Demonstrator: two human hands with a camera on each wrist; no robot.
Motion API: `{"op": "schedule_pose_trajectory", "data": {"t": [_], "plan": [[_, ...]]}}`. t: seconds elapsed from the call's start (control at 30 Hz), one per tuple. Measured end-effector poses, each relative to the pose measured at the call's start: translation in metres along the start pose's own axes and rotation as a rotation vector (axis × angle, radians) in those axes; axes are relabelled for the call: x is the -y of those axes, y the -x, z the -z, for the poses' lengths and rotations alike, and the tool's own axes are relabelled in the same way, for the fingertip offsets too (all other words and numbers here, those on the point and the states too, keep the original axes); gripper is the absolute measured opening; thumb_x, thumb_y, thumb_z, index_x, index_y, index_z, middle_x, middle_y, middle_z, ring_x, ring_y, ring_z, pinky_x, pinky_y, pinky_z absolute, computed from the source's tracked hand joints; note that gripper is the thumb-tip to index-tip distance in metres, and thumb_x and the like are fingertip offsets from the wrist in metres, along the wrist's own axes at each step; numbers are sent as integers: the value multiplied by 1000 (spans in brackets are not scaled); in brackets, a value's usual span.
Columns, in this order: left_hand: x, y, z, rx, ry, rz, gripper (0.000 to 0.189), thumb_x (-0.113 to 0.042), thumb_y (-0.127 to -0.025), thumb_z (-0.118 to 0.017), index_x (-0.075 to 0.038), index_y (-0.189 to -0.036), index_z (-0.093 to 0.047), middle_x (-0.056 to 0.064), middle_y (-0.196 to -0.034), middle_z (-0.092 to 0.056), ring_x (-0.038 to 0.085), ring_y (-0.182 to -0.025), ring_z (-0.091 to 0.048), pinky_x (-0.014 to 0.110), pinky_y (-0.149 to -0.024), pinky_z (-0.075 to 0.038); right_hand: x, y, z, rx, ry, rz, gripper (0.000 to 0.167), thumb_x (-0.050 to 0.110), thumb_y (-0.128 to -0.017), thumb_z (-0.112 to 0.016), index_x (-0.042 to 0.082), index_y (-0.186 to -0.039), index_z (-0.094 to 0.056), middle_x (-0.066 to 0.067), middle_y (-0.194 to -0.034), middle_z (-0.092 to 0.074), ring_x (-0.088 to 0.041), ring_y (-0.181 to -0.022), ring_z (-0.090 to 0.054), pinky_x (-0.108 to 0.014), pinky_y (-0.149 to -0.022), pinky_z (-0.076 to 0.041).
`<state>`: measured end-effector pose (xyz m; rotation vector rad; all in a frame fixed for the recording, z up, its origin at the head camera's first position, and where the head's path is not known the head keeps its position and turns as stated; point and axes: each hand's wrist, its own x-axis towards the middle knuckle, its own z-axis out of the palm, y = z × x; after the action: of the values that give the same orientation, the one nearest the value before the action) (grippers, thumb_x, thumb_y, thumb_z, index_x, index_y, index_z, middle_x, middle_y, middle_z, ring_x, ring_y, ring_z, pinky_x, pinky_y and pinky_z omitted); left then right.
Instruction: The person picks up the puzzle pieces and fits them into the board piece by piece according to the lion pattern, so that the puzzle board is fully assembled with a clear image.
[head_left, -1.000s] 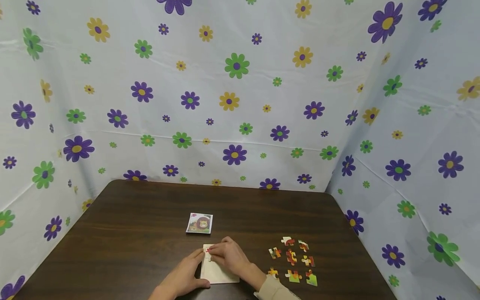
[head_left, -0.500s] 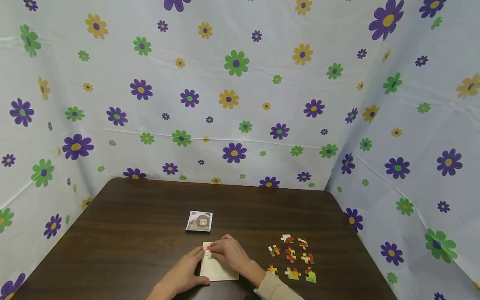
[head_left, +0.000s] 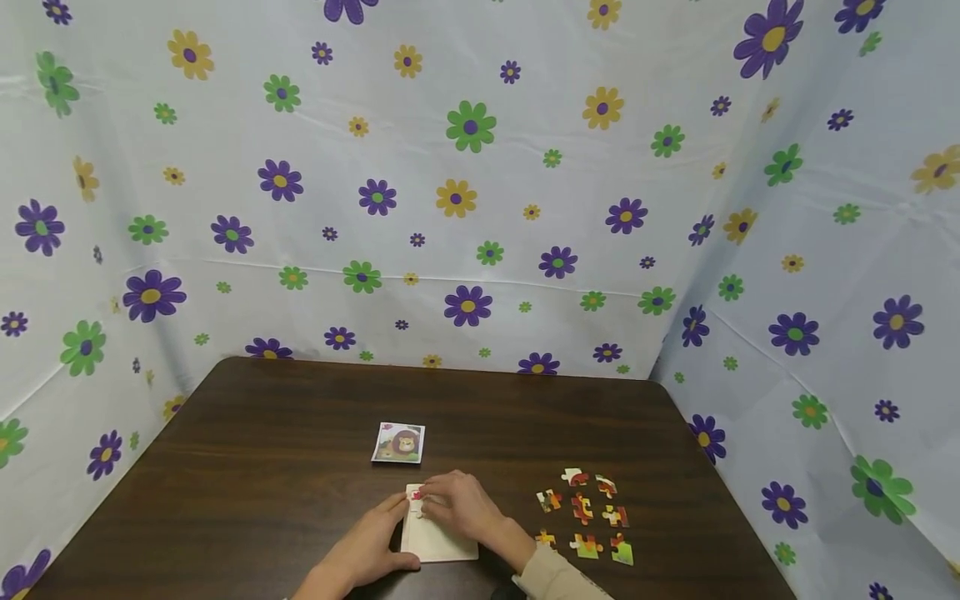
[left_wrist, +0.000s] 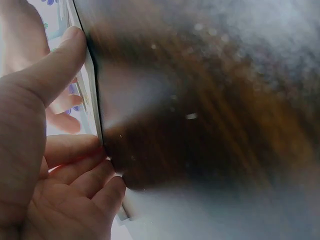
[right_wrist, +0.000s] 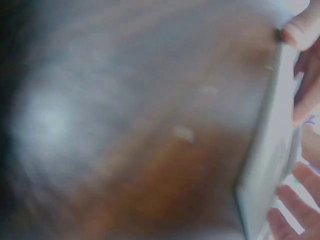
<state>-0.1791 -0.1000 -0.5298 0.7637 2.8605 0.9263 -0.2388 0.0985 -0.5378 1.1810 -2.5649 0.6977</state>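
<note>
lying on the near middle of the table (head_left: pixel 247 467), a pale square board (head_left: pixel 444 540) turns its far left corner toward a small piece with a pink mark (head_left: pixel 416 495), which sits at that corner. the left hand (head_left: pixel 365 543) holds the board along its left side, thumb at the near left corner and fingertips up by the far left one, so that edge is taken. the right hand (head_left: pixel 467 508) reaches over the far right part with bent fingers, the tips at the piece; i cannot tell whether they pinch it or only press. the board's near edge and near right corner show free of fingers from above.

just past the board's far edge, a strip of brown wood runs up to a lion picture card (head_left: pixel 398 442). off to the right, eight loose pieces (head_left: pixel 582 509) lie in rough rows, with wood between them and the board. the right sleeve (head_left: pixel 561 577) crosses that gap on the near side and partly covers the nearest left piece. beside the sleeve, a dark thing (head_left: pixel 507 592) is cut off by the view. broad wood stretches left to the table's slanting edge; flowered cloth (head_left: pixel 315 150) hangs behind and at both sides.
</note>
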Motion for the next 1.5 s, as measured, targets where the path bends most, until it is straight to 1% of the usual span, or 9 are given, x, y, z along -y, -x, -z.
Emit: {"op": "schedule_pose_trajectory", "data": {"t": [0.17, 0.3, 0.47, 0.57, 0.73, 0.97, 1.13, 1.37, 1.5], "plan": [[2, 2, -2, -7, 1, 16, 84, -38, -69, -85, 13, -127, -51, 31, -134, -48, 46, -118, -51, 56, -93, -43, -5, 0, 25, 21, -112, -92, 26, 16, -89, -69, 3, -111, -71, -8, -112, -69, -17, -104, -65, -29, -88, -52], [4, 4, -2, -12, -9, 24, 84, -37, -68, -85, 13, -127, -52, 30, -133, -48, 44, -118, -52, 55, -93, -44, -21, 4, 55, 10, -112, -160, 25, 17, -90, -68, 3, -110, -71, -8, -112, -69, -22, -105, -65, -37, -90, -51], [3, 4, -1, -15, -16, 12, 81, -34, -68, -86, 11, -126, -53, 28, -132, -49, 41, -117, -53, 53, -93, -45, -55, 25, 93, -9, -89, -257, 22, 15, -89, -69, 3, -107, -72, -8, -106, -70, -25, -100, -66, -44, -86, -52], [3, 4, 4, -12, -26, 26, 81, -34, -68, -85, 11, -127, -52, 28, -133, -49, 40, -118, -52, 53, -93, -45, -75, 43, 105, -3, -49, -324, 22, 16, -88, -69, 3, -105, -72, -8, -100, -71, -22, -88, -66, -41, -78, -54], [4, 4, 11, -5, -39, 45, 82, -34, -69, -85, 12, -128, -52, 27, -134, -48, 41, -118, -52, 55, -93, -44, -97, 77, 103, -37, -11, -445, 20, 15, -86, -71, 3, -103, -71, -9, -98, -68, -12, -70, -59, -28, -62, -49], [4, 6, 7, -11, -61, 29, 82, -36, -69, -84, 12, -127, -52, 26, -133, -50, 39, -117, -53, 54, -93, -45, -112, 113, 103, -82, -21, -504, 22, 10, -83, -74, 4, -104, -71, -10, -103, -65, -25, -84, -63, -36, -69, -53], [3, 6, 3, -17, -49, 33, 82, -35, -69, -85, 11, -127, -52, 26, -133, -49, 39, -116, -54, 54, -92, -45, -116, 121, 107, -26, 40, -506, 30, 13, -80, -76, 3, -107, -70, -9, -102, -64, -29, -90, -61, -47, -74, -52], [1, 1, 0, 2, -26, 35, 82, -35, -70, -84, 11, -129, -51, 26, -135, -48, 39, -118, -53, 54, -93, -44, -120, 123, 109, -41, 105, -477, 17, 11, -79, -77, 6, -95, -73, 0, -88, -64, -20, -78, -60, -35, -66, -51], [1, -1, -2, -1, -32, 24, 82, -35, -70, -84, 11, -128, -51, 26, -134, -49, 38, -116, -54, 54, -93, -45, -121, 121, 110, -79, 86, -521, 19, 14, -79, -78, 5, -96, -73, -3, -90, -66, -22, -81, -61, -40, -70, -53]]}}
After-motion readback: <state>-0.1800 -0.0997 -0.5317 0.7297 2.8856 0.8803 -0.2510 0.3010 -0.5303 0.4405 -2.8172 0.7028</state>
